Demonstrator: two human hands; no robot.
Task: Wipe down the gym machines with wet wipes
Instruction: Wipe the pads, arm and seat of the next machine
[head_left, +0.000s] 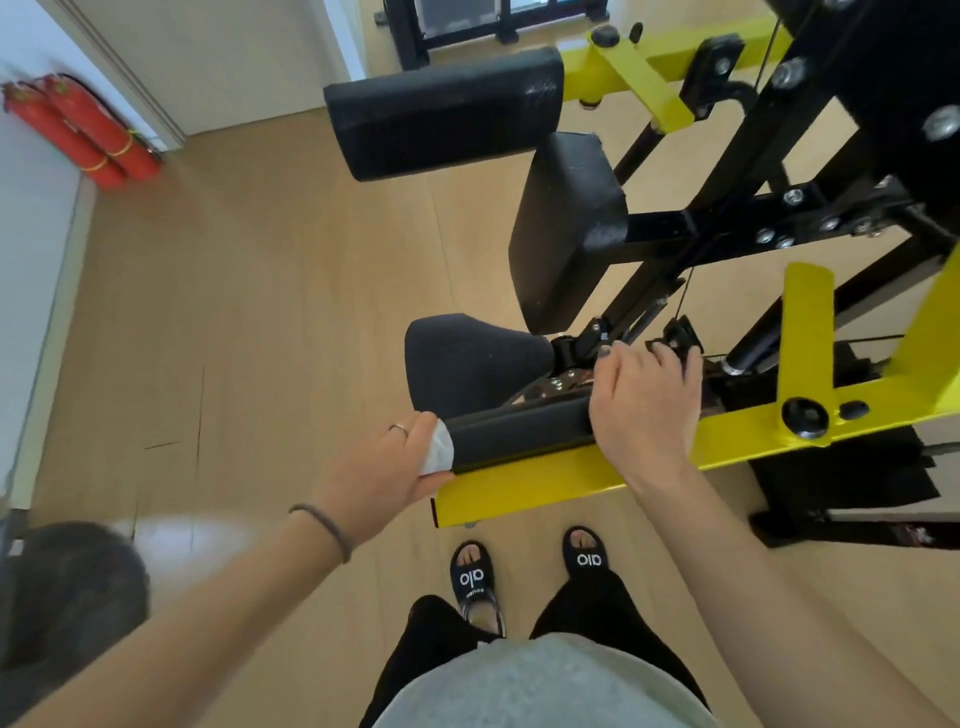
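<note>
A yellow and black gym machine (571, 478) stands in front of me, with a black foam roller pad (519, 431) lying along its yellow bar. My left hand (384, 467) holds a white wet wipe (438, 454) against the roller pad's left end. My right hand (641, 400) rests over the pad's right end, its fingers curled over the black fittings behind it. A black seat (467, 358) sits just beyond the pad. Two larger black pads (441, 109) (566, 228) stand farther back.
Two red fire extinguishers (78, 130) lean by the white wall at upper left. Pale wooden floor (260, 312) spreads to the left of the machine. My feet in black slippers (524, 566) stand just under the yellow bar. A dark round object (67, 597) lies at lower left.
</note>
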